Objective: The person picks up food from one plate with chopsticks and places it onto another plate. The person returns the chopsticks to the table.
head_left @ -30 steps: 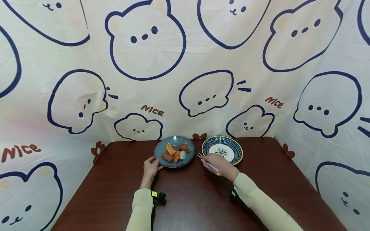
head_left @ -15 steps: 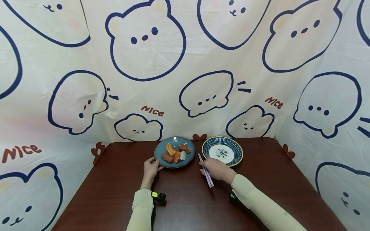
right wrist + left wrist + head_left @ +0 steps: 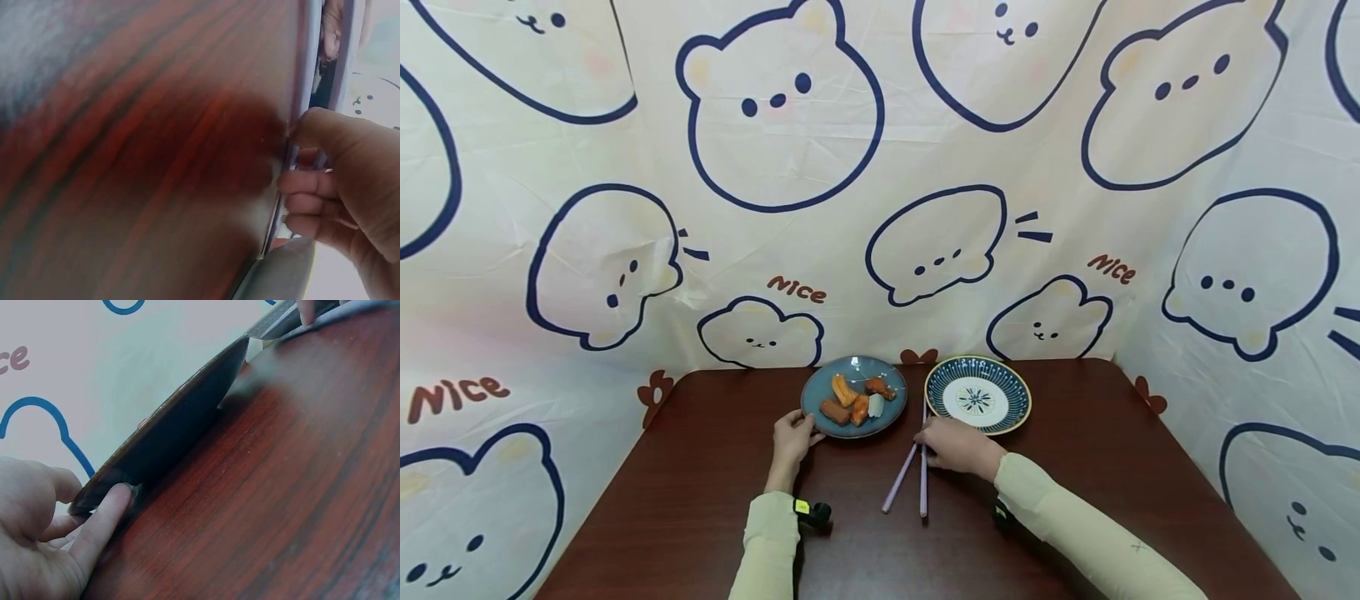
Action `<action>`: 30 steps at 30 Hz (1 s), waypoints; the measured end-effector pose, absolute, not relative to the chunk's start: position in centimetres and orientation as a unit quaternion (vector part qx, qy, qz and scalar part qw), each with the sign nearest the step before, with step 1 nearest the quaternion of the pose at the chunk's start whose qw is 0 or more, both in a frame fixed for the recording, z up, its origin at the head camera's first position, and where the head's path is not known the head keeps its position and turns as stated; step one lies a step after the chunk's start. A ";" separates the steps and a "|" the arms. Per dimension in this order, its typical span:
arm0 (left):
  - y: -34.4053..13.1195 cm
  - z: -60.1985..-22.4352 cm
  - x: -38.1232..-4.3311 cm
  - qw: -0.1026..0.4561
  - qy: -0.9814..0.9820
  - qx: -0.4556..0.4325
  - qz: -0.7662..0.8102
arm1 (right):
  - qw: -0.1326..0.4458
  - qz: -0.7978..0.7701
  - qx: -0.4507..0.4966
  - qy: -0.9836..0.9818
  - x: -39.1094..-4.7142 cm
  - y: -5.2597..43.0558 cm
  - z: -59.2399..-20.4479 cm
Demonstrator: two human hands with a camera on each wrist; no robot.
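Observation:
My left hand [image 3: 792, 439] grips the lower left rim of a blue plate [image 3: 853, 366]; the left wrist view has fingers above the rim and one against the dark underside [image 3: 172, 434]. Several food pieces lie on it, among them a brown sausage-like piece [image 3: 833, 411], a yellow-orange curved piece [image 3: 842, 388] and a white chunk [image 3: 876, 406]. My right hand [image 3: 961, 445] pinches a pair of pale purple chopsticks [image 3: 923, 492] low over the table. Their near ends spread apart toward me. One far tip shows beside the patterned plate; the other is hidden by the fingers.
A plate with a blue striped border and yellow edge [image 3: 1015, 385] stands right of the blue plate, just beyond my right hand. Both plates are near the back edge of the brown table [image 3: 865, 533]. A bear-printed cloth [image 3: 925, 150] hangs behind and at both sides.
The chopsticks have swung from lying slantwise under my right hand to pointing toward me, their near ends now fanned apart. My right hand has shifted slightly nearer and left; my left hand stays put.

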State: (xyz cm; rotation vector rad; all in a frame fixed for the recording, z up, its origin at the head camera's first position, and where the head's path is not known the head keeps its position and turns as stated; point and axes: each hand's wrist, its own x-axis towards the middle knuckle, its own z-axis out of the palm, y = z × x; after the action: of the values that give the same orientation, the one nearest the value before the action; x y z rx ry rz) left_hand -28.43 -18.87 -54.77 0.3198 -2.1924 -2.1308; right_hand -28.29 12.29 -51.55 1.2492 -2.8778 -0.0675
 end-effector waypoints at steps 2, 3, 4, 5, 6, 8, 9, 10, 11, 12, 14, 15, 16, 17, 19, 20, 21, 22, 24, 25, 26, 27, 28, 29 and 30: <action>-18.9 -54.8 -28.5 0.034 -0.712 0.106 -0.694 | -0.001 -0.020 0.403 -0.915 -28.2 12.2 -51.4; -18.9 -54.7 -28.5 0.034 -0.711 0.106 -0.695 | -0.001 -0.019 0.403 -0.915 -28.2 12.1 -51.4; -18.9 -54.7 -28.5 0.034 -0.710 0.105 -0.696 | -0.001 -0.020 0.403 -0.915 -28.1 12.1 -51.4; -18.9 -54.7 -28.5 0.034 -0.709 0.105 -0.696 | 0.002 -0.023 0.402 -0.915 -28.1 12.0 -51.3; -18.9 -54.7 -28.4 0.034 -0.708 0.105 -0.697 | 0.005 -0.024 0.400 -0.916 -28.0 12.0 -51.3; -18.9 -54.6 -28.4 0.033 -0.708 0.106 -0.698 | 0.007 -0.026 0.398 -0.917 -27.9 12.0 -51.3; -18.9 -54.6 -28.3 0.032 -0.708 0.105 -0.698 | 0.007 -0.026 0.396 -0.918 -27.9 12.0 -51.3; -18.9 -54.6 -28.3 0.032 -0.708 0.106 -0.697 | 0.006 -0.025 0.394 -0.919 -27.8 12.0 -51.3; -18.9 -54.6 -28.3 0.031 -0.709 0.106 -0.697 | 0.002 -0.022 0.392 -0.920 -27.8 12.0 -51.3; -18.9 -54.6 -28.3 0.031 -0.709 0.106 -0.696 | -0.004 -0.015 0.390 -0.921 -27.8 12.0 -51.3; -18.9 -54.5 -28.2 0.032 -0.710 0.106 -0.695 | -0.016 -0.006 0.386 -0.922 -27.8 11.9 -51.3; -18.9 -54.5 -28.2 0.033 -0.710 0.105 -0.695 | -0.022 0.000 0.385 -0.923 -27.8 11.9 -51.3; -18.9 -54.6 -28.2 0.034 -0.710 0.105 -0.695 | -0.027 0.006 0.384 -0.923 -27.9 11.8 -51.4; -18.9 -54.6 -28.2 0.035 -0.711 0.105 -0.695 | -0.032 0.008 0.383 -0.923 -27.9 11.8 -51.5; -18.9 -54.6 -28.2 0.035 -0.711 0.105 -0.694 | -0.036 0.008 0.382 -0.923 -27.9 11.8 -51.5; -18.9 -54.6 -28.2 0.035 -0.712 0.104 -0.694 | -0.036 0.007 0.382 -0.924 -27.9 11.7 -51.6; -18.9 -54.7 -28.2 0.035 -0.712 0.104 -0.693 | -0.035 0.007 0.381 -0.924 -27.9 11.7 -51.6; -18.9 -54.7 -28.2 0.036 -0.713 0.104 -0.693 | -0.033 0.008 0.381 -0.924 -27.9 11.7 -51.6; -18.9 -54.7 -28.3 0.036 -0.713 0.103 -0.693 | -0.029 0.016 0.378 -0.925 -27.8 11.6 -51.6; -18.9 -54.7 -28.3 0.036 -0.713 0.103 -0.693 | -0.029 0.023 0.375 -0.926 -27.8 11.5 -51.6; -18.9 -54.7 -28.3 0.036 -0.713 0.103 -0.693 | -0.029 0.031 0.372 -0.927 -27.8 11.5 -51.7; -18.9 -54.7 -28.3 0.037 -0.713 0.104 -0.693 | -0.029 0.039 0.370 -0.928 -27.8 11.4 -51.7; -18.9 -54.7 -28.3 0.037 -0.713 0.104 -0.692 | -0.031 0.049 0.366 -0.929 -27.8 11.3 -51.7; -18.9 -54.7 -28.3 0.037 -0.713 0.104 -0.693 | -0.031 0.055 0.364 -0.929 -27.8 11.1 -51.7; -18.9 -54.7 -28.3 0.036 -0.713 0.104 -0.692 | -0.031 0.061 0.362 -0.930 -27.8 11.0 -51.7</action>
State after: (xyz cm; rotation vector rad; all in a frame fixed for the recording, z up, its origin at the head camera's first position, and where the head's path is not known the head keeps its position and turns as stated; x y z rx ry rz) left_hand -28.35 -18.90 -54.71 0.3209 -2.1892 -2.1265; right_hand -27.77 11.03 -51.71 1.1596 -2.9809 0.1963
